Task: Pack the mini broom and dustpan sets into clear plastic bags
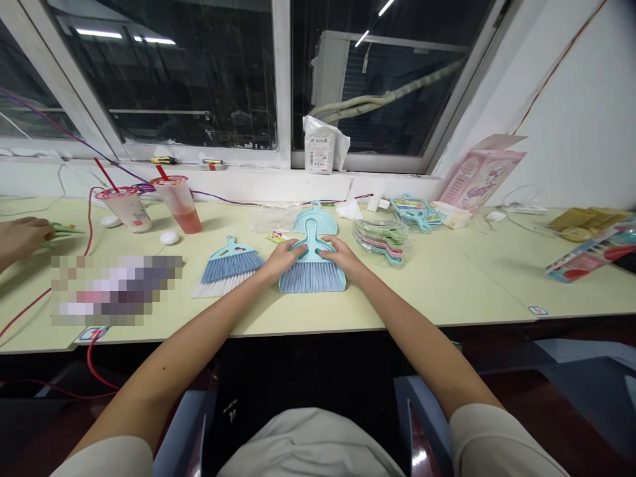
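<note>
Between my two hands is a small light-blue hand brush (pixel 312 277) with grey-blue bristles pointing toward me, lying in or against a matching dustpan whose edges show around it. My left hand (pixel 284 260) grips its left side with the thumb on top. On the right side, my right hand (pixel 342 258) grips it in the same way. Just behind stands or lies another light-blue dustpan piece (pixel 328 222), partly covered by the brush handle. To the left of my left hand, two more brushes (pixel 231 266) overlap, one with blue bristles and one with white.
Wrapped green, pink and blue brush sets (pixel 385 238) lie right of my hands, with another packed set (pixel 415 211) behind. Two drink cups (pixel 179 205) stand at the left. A pink box (pixel 481 172) leans by the wall. Another person's hand (pixel 24 238) reaches in at far left.
</note>
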Available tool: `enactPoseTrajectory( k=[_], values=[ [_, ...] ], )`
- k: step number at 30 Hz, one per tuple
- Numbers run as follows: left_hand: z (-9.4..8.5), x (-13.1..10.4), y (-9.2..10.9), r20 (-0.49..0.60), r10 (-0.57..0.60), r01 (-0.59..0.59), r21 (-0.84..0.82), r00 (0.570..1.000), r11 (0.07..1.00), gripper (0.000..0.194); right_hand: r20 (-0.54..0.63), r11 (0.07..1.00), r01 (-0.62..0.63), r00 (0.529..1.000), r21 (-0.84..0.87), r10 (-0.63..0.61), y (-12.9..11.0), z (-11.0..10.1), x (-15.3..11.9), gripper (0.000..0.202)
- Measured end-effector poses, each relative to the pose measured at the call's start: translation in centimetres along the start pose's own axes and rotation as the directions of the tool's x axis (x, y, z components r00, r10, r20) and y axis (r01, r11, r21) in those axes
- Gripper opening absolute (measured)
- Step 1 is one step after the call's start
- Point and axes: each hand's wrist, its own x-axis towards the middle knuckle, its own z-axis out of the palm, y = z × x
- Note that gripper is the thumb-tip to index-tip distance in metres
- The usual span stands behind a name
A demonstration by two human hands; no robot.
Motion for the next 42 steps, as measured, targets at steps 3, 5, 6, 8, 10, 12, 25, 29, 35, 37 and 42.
enactPoseTrajectory(
  k=[3,5,6,8,10,12,25,29,35,37,42],
  values=[
    [-0.3,-0.1,0.4,0.055,0.024,-0.025,0.027,0.998,0.999,0.039,0.04,0.999,-0.044,0.998,0.001,0.044,-0.4,0.3,-0.3,0.048],
    [-0.4,-0.1,0.6,0.086,0.038,-0.042,0.045,0.996,0.998,0.039,0.048,1.0,-0.018,0.999,-0.022,0.019,-0.6,0.4,-0.4,0.047],
    [-0.4,-0.1,0.6,0.099,0.046,-0.05,0.047,0.994,0.998,0.039,0.049,0.999,0.011,0.999,-0.038,-0.009,-0.6,0.5,-0.3,0.045],
    [-0.4,-0.2,0.8,0.127,0.06,-0.067,0.046,0.99,0.997,0.038,0.057,0.995,0.07,0.996,-0.071,-0.066,-0.7,0.7,-0.2,0.041],
    [-0.3,-0.2,0.9,0.146,0.067,-0.073,0.035,0.987,0.997,0.036,0.064,0.989,0.108,0.993,-0.096,-0.102,-0.8,0.8,-0.1,0.038],
    [-0.3,-0.3,1.0,0.143,0.073,-0.078,0.031,0.987,0.996,0.034,0.061,0.985,0.126,0.991,-0.117,-0.119,-0.8,0.9,0.0,0.038],
    [0.2,-0.2,0.9,0.109,0.08,-0.086,0.053,0.991,0.995,0.036,0.035,0.984,0.107,0.994,-0.141,-0.103,-1.1,1.4,-0.3,0.029],
    [0.3,0.1,0.1,0.047,0.057,-0.065,0.193,0.997,0.979,0.036,-0.121,0.988,-0.035,0.992,-0.148,0.017,-1.0,0.0,0.5,0.025],
    [0.1,0.0,-1.3,-0.081,0.208,-0.114,0.621,0.975,0.776,0.039,-0.247,0.95,-0.268,0.943,-0.16,0.225,-0.4,-3.4,1.2,0.015],
    [0.0,0.1,-1.8,-0.059,0.215,-0.1,0.744,0.975,0.661,0.036,-0.27,0.931,-0.302,0.932,-0.205,0.243,-0.1,-4.2,1.4,0.011],
    [-0.2,0.0,-2.4,0.011,0.094,-0.058,0.855,0.996,0.515,0.044,-0.322,0.892,-0.342,0.915,-0.296,0.243,-0.1,-5.1,1.5,0.006]
  ],
)
